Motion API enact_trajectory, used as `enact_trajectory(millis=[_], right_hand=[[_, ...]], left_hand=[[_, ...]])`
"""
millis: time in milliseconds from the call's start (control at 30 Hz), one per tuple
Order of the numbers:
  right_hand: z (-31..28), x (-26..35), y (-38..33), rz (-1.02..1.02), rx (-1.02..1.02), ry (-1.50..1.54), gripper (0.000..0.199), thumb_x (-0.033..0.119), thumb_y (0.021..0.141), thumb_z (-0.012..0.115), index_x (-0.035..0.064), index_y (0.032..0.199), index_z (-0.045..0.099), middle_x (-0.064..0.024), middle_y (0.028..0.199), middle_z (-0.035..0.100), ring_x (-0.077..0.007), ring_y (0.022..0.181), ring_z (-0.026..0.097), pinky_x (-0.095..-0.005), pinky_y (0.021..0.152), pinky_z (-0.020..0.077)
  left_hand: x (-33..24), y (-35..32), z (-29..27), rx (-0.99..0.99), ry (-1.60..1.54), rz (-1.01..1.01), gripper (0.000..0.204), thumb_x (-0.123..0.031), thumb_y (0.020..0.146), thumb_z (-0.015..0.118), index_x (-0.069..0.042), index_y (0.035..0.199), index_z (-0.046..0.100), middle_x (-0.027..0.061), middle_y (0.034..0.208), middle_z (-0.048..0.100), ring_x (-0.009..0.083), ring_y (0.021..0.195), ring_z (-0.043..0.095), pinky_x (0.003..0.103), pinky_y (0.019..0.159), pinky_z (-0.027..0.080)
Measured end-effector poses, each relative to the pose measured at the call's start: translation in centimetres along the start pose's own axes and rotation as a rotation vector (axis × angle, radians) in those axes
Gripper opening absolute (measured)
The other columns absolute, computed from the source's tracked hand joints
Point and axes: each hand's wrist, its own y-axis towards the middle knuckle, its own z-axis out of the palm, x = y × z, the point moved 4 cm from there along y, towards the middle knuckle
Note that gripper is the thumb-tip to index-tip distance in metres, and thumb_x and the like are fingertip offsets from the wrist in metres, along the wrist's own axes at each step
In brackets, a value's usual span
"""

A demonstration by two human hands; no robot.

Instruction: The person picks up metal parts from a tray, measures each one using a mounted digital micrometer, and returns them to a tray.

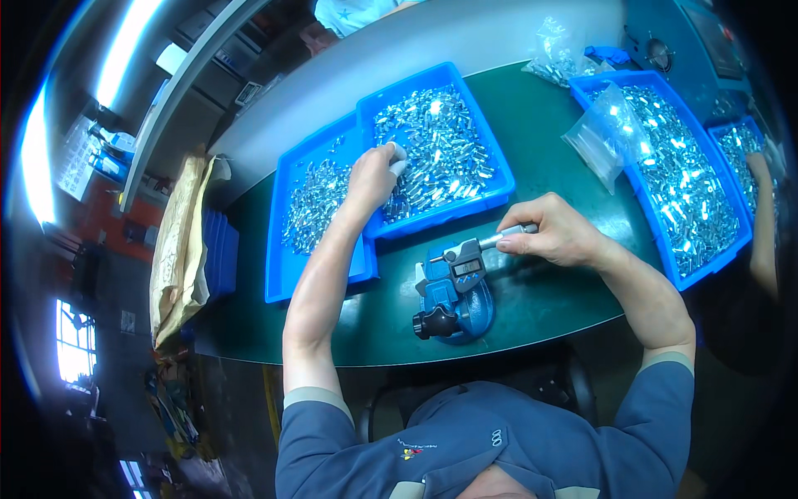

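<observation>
A digital micrometer (467, 264) sits clamped in a blue stand (474, 312) with a black knob, near the table's front edge. My right hand (550, 229) is closed round the thimble at its right end. My left hand (376, 176) is over the inner edge of the right-hand blue tray (504, 185), with white covers on its fingertips. Those fingers are bent together at the small shiny metal parts (440, 141); whether they pinch one is hidden. A second blue tray (278, 274), under my left forearm, bears more such metal parts (316, 200).
On the right stands a long blue tray (683, 279) full of metal parts, with a clear plastic bag (603, 137) across its edge. Another person's hand (758, 166) reaches into a smaller tray beyond. Brown paper sacking (179, 241) and stacked blue trays (220, 254) flank the table's left.
</observation>
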Motion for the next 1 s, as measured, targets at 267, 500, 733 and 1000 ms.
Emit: enact_trajectory(millis=[267, 500, 733, 1000], right_hand=[[0.2, 0.3, 0.0, 0.012, -0.012, 0.025, 0.025, 0.023, 0.088, 0.073, -0.0006, 0.096, 0.073, -0.006, 0.076, 0.07, -0.0109, 0.071, 0.063, -0.0271, 0.064, 0.0481], [0.6, -0.1, 0.3, 0.098, -0.039, -0.014, 0.023, 0.019, 0.084, 0.076, -0.0028, 0.092, 0.072, -0.0014, 0.072, 0.066, -0.0068, 0.069, 0.058, -0.024, 0.061, 0.0447], [0.8, 0.0, 0.8, -0.008, -0.068, -0.092, 0.025, 0.022, 0.085, 0.074, -0.002, 0.092, 0.07, -0.0058, 0.073, 0.069, -0.0098, 0.064, 0.062, -0.0235, 0.058, 0.0456], [0.7, -0.3, 0.5, -0.006, -0.069, -0.041, 0.026, 0.022, 0.086, 0.073, -0.0023, 0.092, 0.07, -0.0057, 0.073, 0.069, -0.0098, 0.066, 0.062, -0.0232, 0.059, 0.0454]], left_hand=[[-5.9, -12.7, -3.2, 0.028, -0.777, -0.019, 0.02, -0.003, 0.088, 0.071, -0.002, 0.108, 0.069, 0.006, 0.106, 0.068, 0.014, 0.098, 0.065, 0.03, 0.09, 0.052], [-4.6, -15.8, -1.6, -0.001, -1.213, -0.083, 0.017, -0.001, 0.092, 0.068, -0.001, 0.109, 0.069, 0.0083, 0.107, 0.069, 0.0162, 0.098, 0.067, 0.03, 0.088, 0.054], [-4.8, -16.1, -1.3, 0.03, -1.381, -0.031, 0.02, 0.001, 0.091, 0.068, -0.003, 0.11, 0.061, 0.0107, 0.105, 0.069, 0.0178, 0.1, 0.068, 0.033, 0.087, 0.056], [-5.1, -15.9, -0.6, 0.079, -1.304, -0.062, 0.021, -0.003, 0.093, 0.067, -0.003, 0.114, 0.071, 0.006, 0.107, 0.069, 0.0128, 0.098, 0.066, 0.029, 0.086, 0.054]])
